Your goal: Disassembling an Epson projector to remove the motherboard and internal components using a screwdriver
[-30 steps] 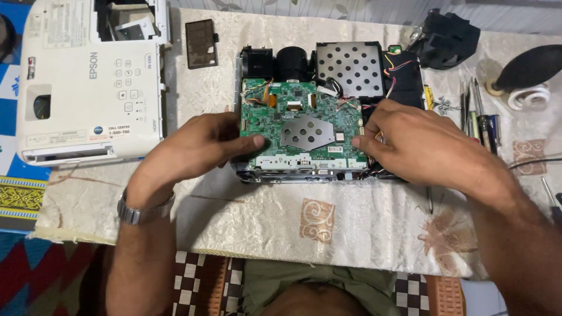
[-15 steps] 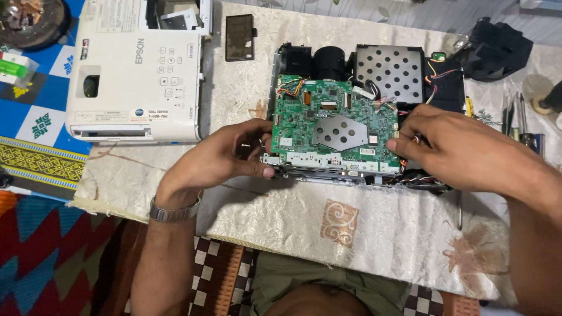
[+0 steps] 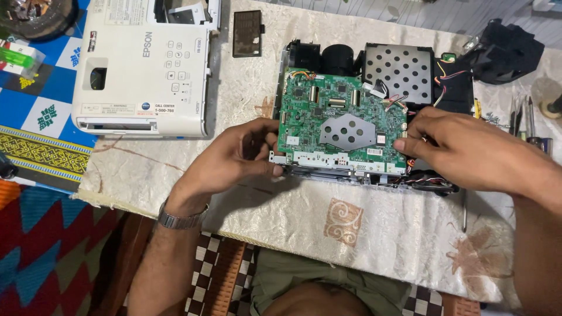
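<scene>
Head view | left hand (image 3: 234,158) and right hand (image 3: 462,149) pinch green circuit board (image 3: 342,123) edges | lift level, mind wires (image 3: 393,100)

circuit board (image 3: 342,126) between hands, projector (image 3: 146,70) left

The opened projector chassis (image 3: 374,111), its green circuit board (image 3: 339,123) exposed face up, lies flat near the table's (image 3: 363,234) front edge, right of centre.
</scene>
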